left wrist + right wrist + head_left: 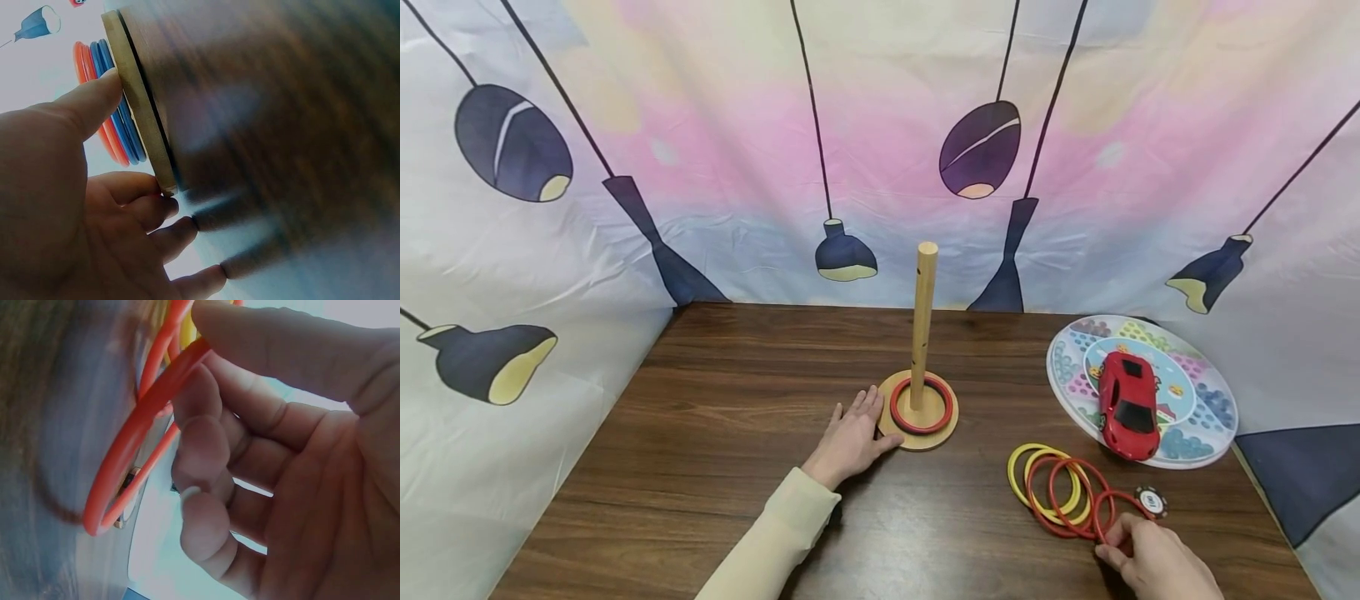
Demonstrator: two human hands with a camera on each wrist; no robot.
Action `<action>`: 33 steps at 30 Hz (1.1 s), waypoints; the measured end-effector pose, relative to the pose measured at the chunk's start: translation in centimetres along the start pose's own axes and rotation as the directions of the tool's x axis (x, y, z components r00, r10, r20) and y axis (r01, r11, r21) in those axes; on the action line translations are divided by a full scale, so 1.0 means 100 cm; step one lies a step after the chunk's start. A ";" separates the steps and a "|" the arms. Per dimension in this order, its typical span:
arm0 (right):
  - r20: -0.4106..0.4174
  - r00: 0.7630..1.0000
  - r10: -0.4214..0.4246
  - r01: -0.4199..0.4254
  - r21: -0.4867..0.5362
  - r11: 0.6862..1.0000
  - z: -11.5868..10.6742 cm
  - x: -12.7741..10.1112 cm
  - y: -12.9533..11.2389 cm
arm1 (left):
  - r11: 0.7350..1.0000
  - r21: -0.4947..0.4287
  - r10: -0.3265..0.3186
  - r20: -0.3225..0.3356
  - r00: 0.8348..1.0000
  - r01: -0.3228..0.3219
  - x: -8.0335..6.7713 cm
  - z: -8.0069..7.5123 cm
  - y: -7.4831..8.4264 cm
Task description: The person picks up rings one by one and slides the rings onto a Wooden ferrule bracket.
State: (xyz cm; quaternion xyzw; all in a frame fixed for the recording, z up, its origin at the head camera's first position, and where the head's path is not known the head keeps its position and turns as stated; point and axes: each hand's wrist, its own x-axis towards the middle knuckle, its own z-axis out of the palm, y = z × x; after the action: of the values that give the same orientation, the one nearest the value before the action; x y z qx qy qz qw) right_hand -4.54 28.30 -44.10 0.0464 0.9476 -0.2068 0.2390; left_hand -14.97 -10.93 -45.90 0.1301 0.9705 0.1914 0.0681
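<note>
A round wooden base with an upright wooden peg (924, 325) stands mid-table. Around the peg's foot lie red rings (951, 406), with blue rings (122, 134) under them in the left wrist view. My left hand (850, 437) rests against the base's left side, fingers extended on the table and thumb touching the base's top. My right hand (1157, 558) pinches a red ring (125, 440) between thumb and fingers. The ring is tilted, its near side off the table. Beside it, loose red rings (1030, 498) overlap yellow rings (1011, 467).
A round, patterned board (1195, 450) lies at the right with a red toy car (1127, 404) on it. Close to my right hand is a black and white poker chip (1152, 501). A printed cloth (737, 167) hangs behind the dark wooden table (700, 467).
</note>
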 end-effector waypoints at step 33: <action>-0.268 0.955 0.131 -0.103 0.114 0.988 -0.034 -0.026 -0.016 | 1.000 -0.003 -0.001 -0.004 1.000 0.001 0.000 0.000 0.000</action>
State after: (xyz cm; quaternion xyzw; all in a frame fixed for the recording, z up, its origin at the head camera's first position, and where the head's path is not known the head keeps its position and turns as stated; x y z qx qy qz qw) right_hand -3.98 28.25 -39.57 0.1424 0.9558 -0.2304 0.1146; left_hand -14.93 -10.96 -45.92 0.1293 0.9704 0.1929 0.0665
